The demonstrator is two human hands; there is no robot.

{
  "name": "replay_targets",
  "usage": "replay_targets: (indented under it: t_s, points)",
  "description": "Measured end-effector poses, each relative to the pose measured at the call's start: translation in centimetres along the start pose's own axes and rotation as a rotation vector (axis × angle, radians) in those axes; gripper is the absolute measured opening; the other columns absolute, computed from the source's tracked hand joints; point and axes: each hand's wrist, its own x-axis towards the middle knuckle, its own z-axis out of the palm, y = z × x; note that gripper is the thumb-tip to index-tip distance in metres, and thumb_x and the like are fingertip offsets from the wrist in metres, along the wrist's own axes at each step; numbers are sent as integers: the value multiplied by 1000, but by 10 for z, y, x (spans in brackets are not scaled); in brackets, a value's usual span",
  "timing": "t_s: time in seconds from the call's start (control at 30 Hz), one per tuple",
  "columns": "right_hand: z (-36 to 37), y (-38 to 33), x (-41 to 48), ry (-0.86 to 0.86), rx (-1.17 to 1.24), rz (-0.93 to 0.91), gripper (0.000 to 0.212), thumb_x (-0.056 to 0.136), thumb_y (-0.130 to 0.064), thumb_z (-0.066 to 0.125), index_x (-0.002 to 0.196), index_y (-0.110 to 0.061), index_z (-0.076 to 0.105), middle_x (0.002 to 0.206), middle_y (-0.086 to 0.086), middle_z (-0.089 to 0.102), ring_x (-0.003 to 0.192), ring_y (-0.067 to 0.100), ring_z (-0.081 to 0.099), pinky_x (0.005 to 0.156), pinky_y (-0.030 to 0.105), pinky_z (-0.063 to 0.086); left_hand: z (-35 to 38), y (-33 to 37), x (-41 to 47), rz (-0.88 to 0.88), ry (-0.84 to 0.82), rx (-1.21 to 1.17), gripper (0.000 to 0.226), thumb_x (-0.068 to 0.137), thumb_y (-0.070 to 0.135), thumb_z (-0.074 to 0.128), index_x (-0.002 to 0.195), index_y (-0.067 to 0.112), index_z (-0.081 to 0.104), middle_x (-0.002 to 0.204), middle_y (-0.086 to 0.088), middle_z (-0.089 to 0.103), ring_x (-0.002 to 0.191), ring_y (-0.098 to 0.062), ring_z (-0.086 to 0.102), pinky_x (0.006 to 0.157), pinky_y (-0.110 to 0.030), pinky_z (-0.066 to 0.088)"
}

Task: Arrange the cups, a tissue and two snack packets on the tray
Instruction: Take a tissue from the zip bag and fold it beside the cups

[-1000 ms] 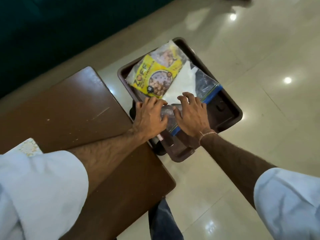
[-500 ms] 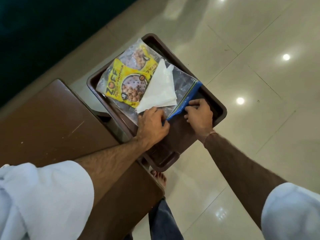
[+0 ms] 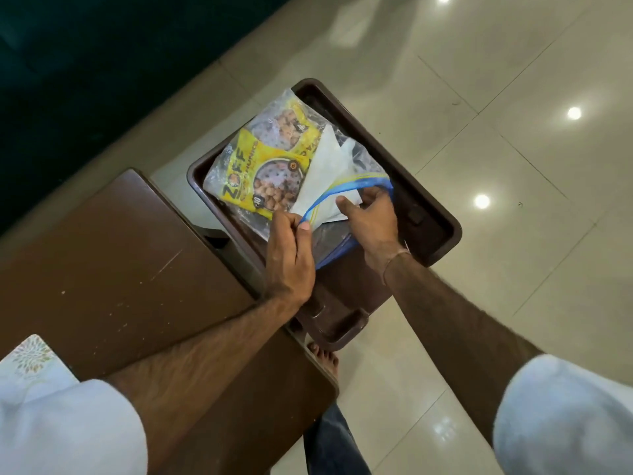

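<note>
Tray (image 3: 435,231), dark brown plastic with a raised rim, serves as the landmark in the single head view; it sits past the far right edge of the brown tabotop's corner, jutting out over the pale tiled floor (image 3: 513,97).

A clear zip bag (image 3: 253,159) with a blue seal strip lies inside the tray, filling most of its far half. Through the plastic show two yellow snack packets (image 3: 260,173), one partly over the other, toward the tray's left rim. A white tissue (image 3: 325,169), folded to a point, lies in the bag just right of the packets, near the tray's middle.

The left hand (image 3: 291,258) is over the tray's near left part; its fingers (image 3: 303,226) are clenched on the blue seal strip at the bag's mouth, thumb and forefinger pinching it and lifting it off the tray floor. The right hand (image 3: 371,222) is at the tray's centre, reaching into the opened mouth of the bag; its fingers (image 3: 344,204) lie on the near edge of the tissue, but whether they grip it or only touch it cannot be told. The strip arches over the right hand.

The tabletop (image 3: 120,262), scratched brown wood, lies left of the tray and nearer the person. A white patterned item (image 3: 30,358) rests at its near left corner, well apart from the tray. Both forearms wear rolled pale sleeves (image 3: 565,419). A bare foot (image 3: 325,358) stands on the floor below the tray's near corner. No cups can be made out on the tray.
</note>
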Motion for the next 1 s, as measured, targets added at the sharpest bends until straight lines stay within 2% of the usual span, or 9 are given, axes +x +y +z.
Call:
replay_targets:
  t_s: [0.1, 0.23, 0.37, 0.43, 0.5, 0.67, 0.77, 0.83, 1.0]
  points:
    - [17, -5, 18, -43, -333, 1, 58, 84, -34, 73, 132, -6, 59, 139, 13, 56, 133, 30, 49, 112, 39, 38, -2, -6, -2, 26, 4, -3, 15, 101, 24, 42, 96, 11, 47, 84, -3, 53, 72, -1, 47, 64, -13, 36]
    - [23, -14, 30, -142, -546, 137, 53, 95, -39, 53, 144, -17, 48, 154, 8, 41, 143, 32, 35, 117, 40, 30, -3, -13, -2, 27, -25, 19, 21, 102, 29, 42, 99, 10, 49, 89, -1, 55, 75, -8, 49, 68, -24, 39]
    - [3, -17, 16, -109, -52, 152, 29, 83, -14, 67, 112, -10, 68, 120, 15, 69, 111, 31, 65, 94, 41, 54, -5, -17, -1, 23, -34, 42, 19, 102, 32, 45, 101, 13, 49, 96, 0, 58, 83, -16, 55, 74, -36, 47]
    - [-17, -13, 3, -57, 137, 183, 18, 75, -3, 68, 90, -13, 66, 99, 12, 73, 89, 28, 70, 81, 43, 60, -6, -21, -3, 8, -96, 63, 21, 100, 37, 50, 102, 17, 47, 103, 1, 59, 90, -16, 58, 76, -39, 51]
    - [-40, -4, -10, -39, 175, 211, 19, 72, -1, 66, 84, -16, 62, 85, 6, 71, 77, 24, 67, 65, 33, 58, -7, -27, -5, 48, -208, 186, 34, 90, 48, 62, 103, 21, 47, 108, 3, 57, 97, -15, 55, 80, -35, 51]
    - [-85, 28, -45, 113, 9, 196, 22, 66, -15, 60, 87, -15, 66, 84, 1, 67, 77, 23, 59, 72, 34, 50, 2, -32, -6, 216, -386, 895, 78, 55, 72, 71, 110, 22, 48, 112, -3, 48, 104, -26, 45, 88, -43, 44]
    - [-84, 37, -59, 186, -105, 131, 23, 69, -22, 58, 90, -15, 62, 81, -5, 62, 71, 13, 56, 64, 28, 43, 7, -29, -1, 170, -421, 981, 59, 66, 48, 75, 111, 19, 51, 112, -6, 54, 105, -30, 50, 86, -45, 40]
    - [-79, 42, -62, 235, -142, 118, 22, 78, -19, 59, 99, -14, 59, 82, -10, 57, 71, 6, 53, 64, 26, 41, 4, -24, 6, 131, -384, 847, 31, 77, 25, 63, 106, 15, 56, 104, -7, 60, 98, -31, 57, 84, -44, 43]
    - [-57, 52, -66, 242, -15, 246, 38, 90, -15, 60, 127, -17, 50, 100, -7, 56, 79, 7, 53, 73, 29, 47, -17, -9, 12, 160, -152, 503, 20, 86, 13, 53, 104, 5, 59, 94, -11, 57, 79, -30, 58, 65, -41, 48]
